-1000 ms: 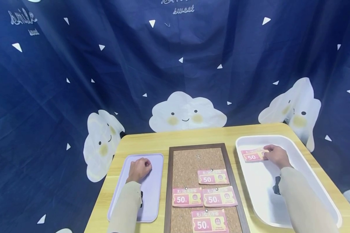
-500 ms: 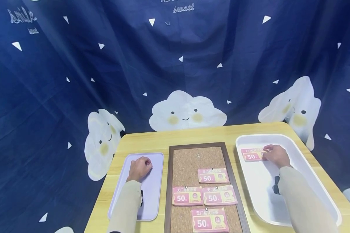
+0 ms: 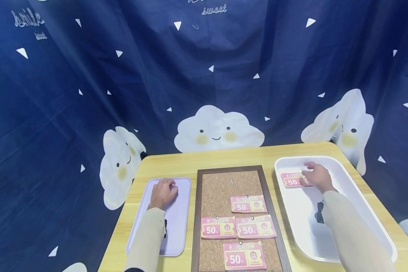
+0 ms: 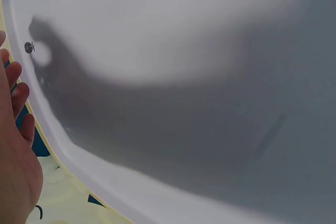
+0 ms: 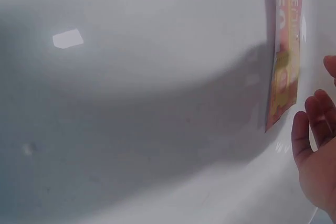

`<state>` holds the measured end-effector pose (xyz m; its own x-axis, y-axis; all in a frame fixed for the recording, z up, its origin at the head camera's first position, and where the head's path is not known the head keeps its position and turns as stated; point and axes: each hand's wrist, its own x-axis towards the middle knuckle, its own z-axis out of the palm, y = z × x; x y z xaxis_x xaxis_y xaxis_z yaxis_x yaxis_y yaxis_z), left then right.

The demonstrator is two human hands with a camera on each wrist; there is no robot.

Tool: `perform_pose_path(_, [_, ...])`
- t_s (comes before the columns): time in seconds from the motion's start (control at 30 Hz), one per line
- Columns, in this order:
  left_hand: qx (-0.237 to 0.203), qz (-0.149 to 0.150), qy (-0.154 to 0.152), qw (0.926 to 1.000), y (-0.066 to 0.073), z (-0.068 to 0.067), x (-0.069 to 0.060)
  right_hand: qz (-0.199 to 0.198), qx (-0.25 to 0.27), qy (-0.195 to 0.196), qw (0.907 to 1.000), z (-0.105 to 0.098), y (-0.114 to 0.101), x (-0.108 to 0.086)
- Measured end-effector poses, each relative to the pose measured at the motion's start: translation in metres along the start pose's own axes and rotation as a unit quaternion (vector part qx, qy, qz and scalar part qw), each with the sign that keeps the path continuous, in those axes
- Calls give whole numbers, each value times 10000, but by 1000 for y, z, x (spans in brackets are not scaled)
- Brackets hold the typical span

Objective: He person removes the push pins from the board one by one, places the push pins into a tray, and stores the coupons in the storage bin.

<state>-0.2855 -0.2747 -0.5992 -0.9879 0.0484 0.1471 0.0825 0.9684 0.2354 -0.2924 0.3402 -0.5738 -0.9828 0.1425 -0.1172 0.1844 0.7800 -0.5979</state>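
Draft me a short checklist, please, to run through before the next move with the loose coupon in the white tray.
1. Loose coupon printed side up in the white tray: ok.
2. Right hand gripping it: not ok; the fingers are apart from it.
3. Left hand holding a pin: not ok; what looks like a pin lies in the lavender tray, apart from the fingers.
4. Bare cork on the board: ok, at the upper left.
5. Four mounted coupons each pinned at the top: ok.
6. Only one coupon lying there, none beneath: cannot tell.
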Motion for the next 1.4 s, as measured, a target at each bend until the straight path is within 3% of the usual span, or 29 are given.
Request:
perform_pose_path(0.13, [-72,-43,-47,10000,0,-1,0,-210,35,202,9996,2,-6,2])
perform_pose_path(0.33, [-177,-186,-156,9995,2,-1,0,-173,284,181,9993,4,-15,4])
perform_pose_path(0.67, [-486,-220,-208,9984,18,-5,7,-393,734,285,9961,4,-32,6])
perform_pose_path(0.87, [-604,-36,-127,9981,25,-3,10,-740,986,378,9916,5,-42,4])
perform_pose_path(1.13, [-810,280,142,9962,36,2,12,-860,1205,240,9887,7,-55,2])
perform_pose_path(1.4, [-1154,416,90,9924,53,1,11,-1021,1385,76,9851,11,-66,0])
